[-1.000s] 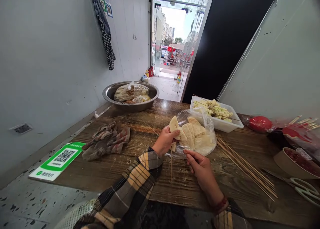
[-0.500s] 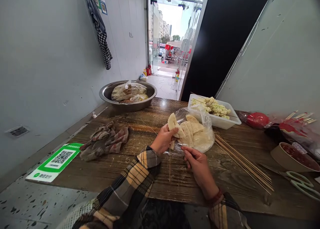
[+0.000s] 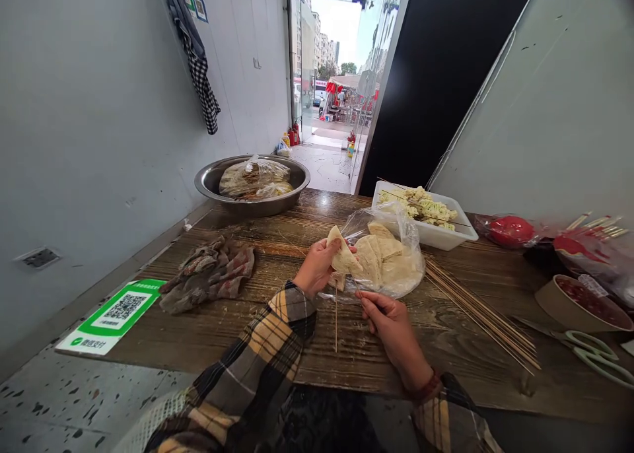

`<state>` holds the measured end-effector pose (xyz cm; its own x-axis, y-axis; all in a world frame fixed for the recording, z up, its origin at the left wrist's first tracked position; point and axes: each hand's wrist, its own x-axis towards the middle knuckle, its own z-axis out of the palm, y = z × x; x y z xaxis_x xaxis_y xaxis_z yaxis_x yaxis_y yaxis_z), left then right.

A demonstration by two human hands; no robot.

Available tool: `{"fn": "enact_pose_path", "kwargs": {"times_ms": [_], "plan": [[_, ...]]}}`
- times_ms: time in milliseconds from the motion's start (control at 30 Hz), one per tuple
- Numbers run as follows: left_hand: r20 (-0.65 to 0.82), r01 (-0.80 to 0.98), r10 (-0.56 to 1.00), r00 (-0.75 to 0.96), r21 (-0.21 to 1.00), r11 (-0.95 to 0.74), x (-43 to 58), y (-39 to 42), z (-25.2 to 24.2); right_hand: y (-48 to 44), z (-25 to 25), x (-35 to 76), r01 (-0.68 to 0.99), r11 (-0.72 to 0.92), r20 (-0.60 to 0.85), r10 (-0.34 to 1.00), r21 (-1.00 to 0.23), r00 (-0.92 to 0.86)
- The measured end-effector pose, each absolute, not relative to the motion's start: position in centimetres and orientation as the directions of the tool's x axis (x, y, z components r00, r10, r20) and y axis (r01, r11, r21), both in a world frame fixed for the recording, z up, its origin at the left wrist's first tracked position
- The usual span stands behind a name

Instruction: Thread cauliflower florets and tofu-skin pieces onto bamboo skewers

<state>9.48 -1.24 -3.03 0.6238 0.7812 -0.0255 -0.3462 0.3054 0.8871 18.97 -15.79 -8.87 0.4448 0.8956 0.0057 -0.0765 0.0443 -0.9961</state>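
My left hand is closed on a pale wedge of flatbread, its thumb pressed on the front. In the fingers of my right hand is a thin wooden skewer, slanting up to the lower end of that wedge; how far it goes in I cannot tell. Behind both hands, several more flatbread wedges lie on a clear plastic bag. Below my left hand another skewer lies on the table, with a small flatbread piece at its upper end.
Loose skewers lie right of my hands, near scissors and a paper bowl. A white tub of skewered cauliflower stands behind. Left are a crumpled cloth, a QR-code sign and a metal basin with bagged food.
My left hand has shifted its grip, and the flatbread wedge has turned, showing a broader face. My right hand stays on the skewer, almost unmoved. The view has shifted slightly.
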Motion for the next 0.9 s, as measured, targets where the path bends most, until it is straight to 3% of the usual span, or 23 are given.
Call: {"fn": "enact_pose_path", "kwargs": {"times_ms": [200, 367, 633, 700, 767, 900], "plan": [[-0.039, -0.3, 0.774, 0.632, 0.908, 0.291, 9.6, -1.5, -3.0, -15.7, -9.0, 18.9, -0.116, 0.036, -0.015, 0.91, -0.993, 0.414], [-0.008, -0.192, 0.785, 0.62, 0.968, 0.161, 9.5, -1.3, -3.0, -15.9, -8.6, 18.8, -0.018, 0.058, 0.047, 0.929, -0.998, 0.368], [0.238, -0.029, 0.883, 0.404, 0.968, -0.248, 8.5, 1.6, -3.1, -16.6, -7.8, 18.6, -0.392, -0.017, -0.187, 0.897, -0.92, 0.401], [0.352, 0.149, 0.861, 0.368, 0.892, -0.428, 8.1, 2.1, -3.0, -16.6, -7.5, 18.6, -0.42, -0.018, -0.216, 0.877, -0.907, 0.428], [0.456, 0.348, 0.802, 0.386, 0.734, -0.584, 7.8, 2.4, -2.9, -16.6, -7.3, 18.4, -0.452, -0.012, -0.233, 0.868, -0.892, 0.438], [0.463, 0.599, 0.746, 0.479, 0.449, -0.663, 7.3, 2.2, -3.0, -16.2, -6.9, 17.8, -0.51, -0.001, -0.24, 0.883, -0.86, 0.404]]}}
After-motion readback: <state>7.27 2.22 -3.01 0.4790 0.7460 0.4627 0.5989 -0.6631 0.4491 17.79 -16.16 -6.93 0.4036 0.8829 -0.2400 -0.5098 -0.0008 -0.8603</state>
